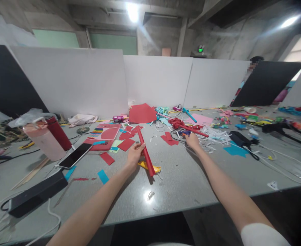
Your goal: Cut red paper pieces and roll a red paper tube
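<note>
My left hand (135,154) is closed around a red rolled-paper tube (145,152), which slants over the table toward me. Beneath the tube lies a yellow utility knife (157,168). Farther right, my right hand (192,140) has its fingers closed on a dark blue glue gun (185,133) with a black cord; the hand covers part of it. Just beyond are red paper flowers (176,123) on red paper sticks (195,131). Red paper pieces (169,138) lie between my hands, and white paper shreds (217,136) lie right of the glue gun.
A phone (75,155), pink bottle (44,140), red bottle (58,133) and black power strip (38,194) stand or lie at left. Red sheets (142,113) lean near white partitions (158,80). At right are a black adapter (240,139) and white cables (278,164).
</note>
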The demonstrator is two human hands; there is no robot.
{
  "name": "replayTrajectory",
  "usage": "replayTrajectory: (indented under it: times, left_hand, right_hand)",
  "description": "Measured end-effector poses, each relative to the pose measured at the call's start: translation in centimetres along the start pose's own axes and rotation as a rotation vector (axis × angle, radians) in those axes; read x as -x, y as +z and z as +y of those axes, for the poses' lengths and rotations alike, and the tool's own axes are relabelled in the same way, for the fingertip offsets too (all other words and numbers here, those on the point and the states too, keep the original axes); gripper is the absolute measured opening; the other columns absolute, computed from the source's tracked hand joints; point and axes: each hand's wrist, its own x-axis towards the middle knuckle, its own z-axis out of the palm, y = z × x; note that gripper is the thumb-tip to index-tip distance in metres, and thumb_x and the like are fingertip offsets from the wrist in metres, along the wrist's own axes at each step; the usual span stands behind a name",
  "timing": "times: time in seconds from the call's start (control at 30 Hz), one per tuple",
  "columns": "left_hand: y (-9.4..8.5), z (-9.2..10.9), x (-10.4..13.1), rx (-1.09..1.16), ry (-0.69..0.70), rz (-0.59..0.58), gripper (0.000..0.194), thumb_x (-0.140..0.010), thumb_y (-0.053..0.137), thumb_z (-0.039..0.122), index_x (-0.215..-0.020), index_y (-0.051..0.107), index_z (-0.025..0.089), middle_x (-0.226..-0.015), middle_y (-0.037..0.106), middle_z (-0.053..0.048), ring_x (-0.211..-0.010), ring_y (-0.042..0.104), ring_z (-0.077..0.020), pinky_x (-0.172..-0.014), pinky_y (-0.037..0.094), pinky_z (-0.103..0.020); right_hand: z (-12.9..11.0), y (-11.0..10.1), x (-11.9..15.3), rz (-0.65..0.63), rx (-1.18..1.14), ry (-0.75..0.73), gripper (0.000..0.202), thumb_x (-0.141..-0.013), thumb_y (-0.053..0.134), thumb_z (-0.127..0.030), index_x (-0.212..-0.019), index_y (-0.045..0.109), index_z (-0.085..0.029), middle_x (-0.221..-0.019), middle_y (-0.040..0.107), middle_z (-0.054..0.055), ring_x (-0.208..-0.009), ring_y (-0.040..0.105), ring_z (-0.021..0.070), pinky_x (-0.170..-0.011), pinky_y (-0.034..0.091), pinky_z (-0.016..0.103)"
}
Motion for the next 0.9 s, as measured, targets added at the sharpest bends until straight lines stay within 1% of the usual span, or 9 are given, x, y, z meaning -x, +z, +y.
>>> replayTrajectory:
  times: [0.13, 0.23, 0.3, 0.4, 0.53, 0.67, 0.73, 0.83, 0.9]
  left_hand:
    - [0.0, 0.0, 0.0, -0.009, 0.011, 0.003, 0.061, -0.057, 0.095, 0.062, -0.089, 0.071, 0.015, -0.078, 0.07, -0.004, -0.063, 0.064, -0.0127, -0.062, 0.054, -0.026]
    - [0.1, 0.1, 0.1, -0.017, 0.016, 0.006, 0.059, -0.058, 0.095, 0.061, -0.088, 0.071, 0.015, -0.077, 0.069, -0.004, -0.062, 0.063, -0.0126, -0.06, 0.053, -0.025]
    - [0.1, 0.1, 0.2, -0.016, 0.011, 0.004, 0.057, -0.06, 0.095, 0.059, -0.088, 0.071, 0.015, -0.077, 0.07, -0.004, -0.062, 0.063, -0.0129, -0.06, 0.053, -0.026]
    - [0.1, 0.0, 0.3, -0.019, -0.003, 0.007, 0.057, -0.06, 0.094, 0.058, -0.09, 0.07, 0.016, -0.078, 0.07, -0.004, -0.062, 0.064, -0.0131, -0.06, 0.053, -0.026]
    - [0.0, -0.2, 0.1, -0.051, 0.0, 0.017, 0.059, -0.06, 0.094, 0.06, -0.09, 0.07, 0.016, -0.076, 0.068, -0.003, -0.06, 0.062, -0.0115, -0.057, 0.051, -0.024]
    - [-0.1, -0.2, 0.0, -0.037, 0.001, 0.002, 0.062, -0.058, 0.094, 0.062, -0.09, 0.068, 0.016, -0.076, 0.068, -0.002, -0.06, 0.061, -0.0111, -0.058, 0.052, -0.024]
    - [-0.1, -0.2, -0.1, -0.034, -0.002, -0.003, 0.062, -0.058, 0.094, 0.062, -0.09, 0.068, 0.016, -0.075, 0.067, -0.002, -0.06, 0.061, -0.0111, -0.058, 0.052, -0.024]
    - [-0.2, -0.4, 0.0, -0.038, -0.008, 0.002, 0.062, -0.058, 0.094, 0.061, -0.091, 0.067, 0.016, -0.075, 0.067, -0.001, -0.06, 0.061, -0.011, -0.058, 0.052, -0.024]
    - [-0.2, -0.5, 0.0, -0.037, -0.015, 0.001, 0.061, -0.059, 0.094, 0.061, -0.091, 0.068, 0.016, -0.077, 0.068, -0.002, -0.061, 0.062, -0.0114, -0.059, 0.053, -0.023]
  right_hand:
    - [-0.2, -0.2, 0.1, 0.068, -0.062, -0.01, 0.035, -0.097, 0.051, -0.028, -0.109, 0.073, -0.003, -0.097, 0.075, 0.029, -0.102, 0.074, 0.0366, -0.086, 0.051, 0.037]
    - [-0.3, -1.0, -0.2, 0.149, -0.112, -0.011, 0.043, -0.098, 0.043, -0.026, -0.12, 0.068, 0.001, -0.104, 0.073, 0.031, -0.104, 0.072, 0.0375, -0.088, 0.05, 0.041]
    - [-0.3, -1.6, -0.5, 0.2, -0.149, -0.017, 0.047, -0.099, 0.038, -0.028, -0.126, 0.064, 0.002, -0.11, 0.073, 0.031, -0.107, 0.071, 0.0377, -0.091, 0.05, 0.043]
    - [-0.1, -2.2, -0.7, 0.239, -0.207, -0.039, 0.05, -0.099, 0.036, -0.031, -0.129, 0.063, -0.002, -0.114, 0.073, 0.029, -0.11, 0.069, 0.0373, -0.096, 0.049, 0.045]
    - [-0.1, -2.1, -0.5, 0.252, -0.273, -0.075, 0.05, -0.096, 0.04, -0.032, -0.132, 0.063, -0.006, -0.121, 0.072, 0.027, -0.115, 0.067, 0.0366, -0.101, 0.047, 0.046]
    - [-0.4, -1.9, -0.4, 0.272, -0.333, -0.096, 0.054, -0.095, 0.041, -0.035, -0.14, 0.055, -0.009, -0.133, 0.067, 0.024, -0.121, 0.064, 0.035, -0.105, 0.045, 0.047]
    - [-0.6, -2.0, -0.3, 0.311, -0.371, -0.111, 0.056, -0.093, 0.043, -0.036, -0.143, 0.051, -0.012, -0.14, 0.064, 0.023, -0.127, 0.06, 0.0346, -0.111, 0.04, 0.051]
    - [-1.1, -2.2, 0.0, 0.365, -0.417, -0.134, 0.052, -0.093, 0.046, -0.041, -0.139, 0.052, -0.016, -0.135, 0.066, 0.02, -0.125, 0.059, 0.035, -0.117, 0.028, 0.061]
    - [-1.4, -2.4, 0.4, 0.341, -0.459, -0.154, 0.051, -0.095, 0.046, -0.048, -0.134, 0.054, -0.017, -0.124, 0.07, 0.018, -0.116, 0.062, 0.0337, -0.113, 0.033, 0.058]
